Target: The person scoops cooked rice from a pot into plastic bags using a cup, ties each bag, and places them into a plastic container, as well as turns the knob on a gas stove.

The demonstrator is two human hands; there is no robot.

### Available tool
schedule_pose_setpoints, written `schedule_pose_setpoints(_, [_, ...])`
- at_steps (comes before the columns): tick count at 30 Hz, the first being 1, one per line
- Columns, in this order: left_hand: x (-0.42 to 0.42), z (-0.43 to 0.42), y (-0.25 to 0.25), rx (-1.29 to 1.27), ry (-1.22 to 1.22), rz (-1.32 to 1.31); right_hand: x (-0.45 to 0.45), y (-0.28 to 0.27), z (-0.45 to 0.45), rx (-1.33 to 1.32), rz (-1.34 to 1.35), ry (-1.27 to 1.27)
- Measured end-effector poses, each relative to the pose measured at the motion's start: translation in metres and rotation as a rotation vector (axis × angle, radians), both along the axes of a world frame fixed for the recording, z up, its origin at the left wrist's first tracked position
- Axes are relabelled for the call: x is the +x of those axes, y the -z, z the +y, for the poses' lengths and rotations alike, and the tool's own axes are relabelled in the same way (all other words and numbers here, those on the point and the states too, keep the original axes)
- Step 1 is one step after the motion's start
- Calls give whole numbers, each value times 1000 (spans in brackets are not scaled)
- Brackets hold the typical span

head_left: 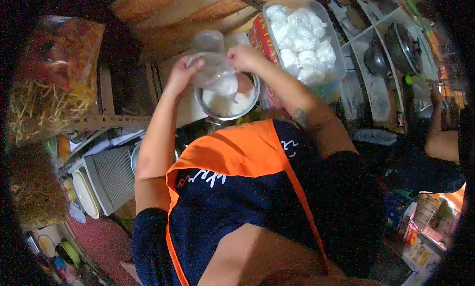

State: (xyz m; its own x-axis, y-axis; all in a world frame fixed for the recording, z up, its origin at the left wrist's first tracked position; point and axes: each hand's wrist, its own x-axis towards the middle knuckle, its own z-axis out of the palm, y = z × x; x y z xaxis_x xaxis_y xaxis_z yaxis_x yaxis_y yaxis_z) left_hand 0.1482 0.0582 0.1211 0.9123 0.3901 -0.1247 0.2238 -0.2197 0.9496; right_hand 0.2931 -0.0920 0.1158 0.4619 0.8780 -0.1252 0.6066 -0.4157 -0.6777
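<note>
apparently, working a bag [212,70] over the white-filled pot [226,118] is the step; the left hand [181,77] pinches one side, the right hand [244,59] the other, fingers bunched; next calls for steady grips.

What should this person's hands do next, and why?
Probably gather the top of the clear plastic bag together over the metal bowl. The left hand and right hand both grip it, something white seems to sit in its lower end, and white bundles fill the nearby container. Blur hides the bag's mouth.
</note>
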Motion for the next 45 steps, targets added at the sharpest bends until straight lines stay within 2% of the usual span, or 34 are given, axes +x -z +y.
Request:
schedule_pose_setpoints(1, [-1, -1, -2, 8, 5, -14, 7, -23, -4, -49, 138, 77])
schedule_pose_setpoints(3, [-10, -11, -10, 609, 200, 6, 22, -53, -8, 36, 240, 118])
schedule_pose_setpoints(4, [-5, -16, -20, 684, 270, 222, 26, -61, -11, 117, 353, 154])
schedule_pose_setpoints(5, [0, -19, -23, 690, 270, 207, 28, -66, -14, 122, 338, 158])
schedule_pose_setpoints(8, [19, -17, -34, 767, 175, 212, 39, -62, -21, 638, 740, 192])
schedule_pose_setpoints(9, [26, -13, -38, 548, 93, 145, 42, -44, -25, 647, 728, 196])
schedule_pose_setpoints(10, [31, -12, -41, 327, 14, 80, 44, -20, -30, 853, 785, 267])
schedule_pose_setpoints(11, [34, -15, -47, 333, 20, 65, 47, 0, -33, 1062, 836, 331])
schedule_pose_setpoints(13, [40, -29, -63, 309, 78, -150, 26, 32, -44, 602, 128, 209])
schedule_pose_setpoints(14, [47, -37, -70, 272, 105, 24, 14, 34, -43, 530, 36, 50])
schedule_pose_setpoints(15, [52, -42, -74, 276, 126, 4, 4, 37, -34, 450, -60, -101])
schedule_pose_setpoints(17, [58, -59, -78, 471, 324, -155, 1, 100, 13, 524, 288, -3])
schedule_pose_setpoints(19, [54, -66, -79, 235, 221, -266, 10, 106, 54, 773, 594, 11])
schedule_pose_setpoints(20, [54, -59, -79, 240, 222, -431, 15, 100, 69, 869, 431, 20])
schedule_pose_setpoints(21, [47, -61, -89, 411, 144, -562, 19, 93, 81, 949, 261, 26])
schedule_pose_setpoints(22, [42, -61, -86, 345, 28, -756, 24, 88, 87, 1014, 87, 30])
schedule_pose_setpoints(23, [40, -55, -68, 111, 58, -809, 17, 66, 76, 867, -79, 89])
schedule_pose_setpoints(25, [31, -42, -13, 731, 161, -526, -12, 4, 32, 445, -380, 176])
schedule_pose_setpoints(26, [24, -35, 14, 1028, 223, -430, -23, -19, 21, 353, -479, 157])
schedule_pose_setpoints(27, [25, -42, 4, 1025, 230, -441, -32, -44, 12, 302, -575, 119])
schedule_pose_setpoints(28, [22, -50, -13, 677, 258, -302, -32, -57, 8, 397, -644, 45])
schedule_pose_setpoints(30, [21, -54, -20, 327, 280, -158, -33, -81, 2, 679, -853, -191])
schedule_pose_setpoints(31, [25, -55, -16, 282, 249, -97, -39, -98, 4, 678, -851, -192])
schedule_pose_setpoints(33, [34, -56, 2, 181, 168, 26, -54, -125, 12, 52, -743, -222])
schedule_pose_setpoints(34, [44, -60, 0, 384, 290, 169, -55, -131, 14, 143, -785, -238])
schedule_pose_setpoints(36, [37, -83, -22, 154, 297, -37, -55, -143, 20, 32, -681, -175])
schedule_pose_setpoints(37, [36, -79, -12, -143, 247, 87, -48, -140, 18, 382, -448, -42])
schedule_pose_setpoints(38, [28, -77, -17, -419, 210, 198, -45, -144, 19, 558, -450, 18])
schedule_pose_setpoints(39, [24, -66, -3, -522, 256, 93, -48, -148, 18, 769, -624, 18])
schedule_pose_setpoints(40, [23, -61, 1, -594, 198, 46, -55, -151, 13, 792, -725, -57])
schedule_pose_setpoints(41, [23, -52, 25, -621, 223, -70, -59, -141, 13, 837, -775, -270])
schedule_pose_setpoints(42, [14, -44, 26, -698, 218, -112, -71, -133, 11, 647, -850, -500])
schedule_pose_setpoints(43, [-17, -51, -13, -577, 267, -335, -74, -118, 13, 673, -976, -702])
schedule_pose_setpoints(45, [-9, -31, 28, -311, 393, -324, -70, -86, 21, 563, -973, -755])
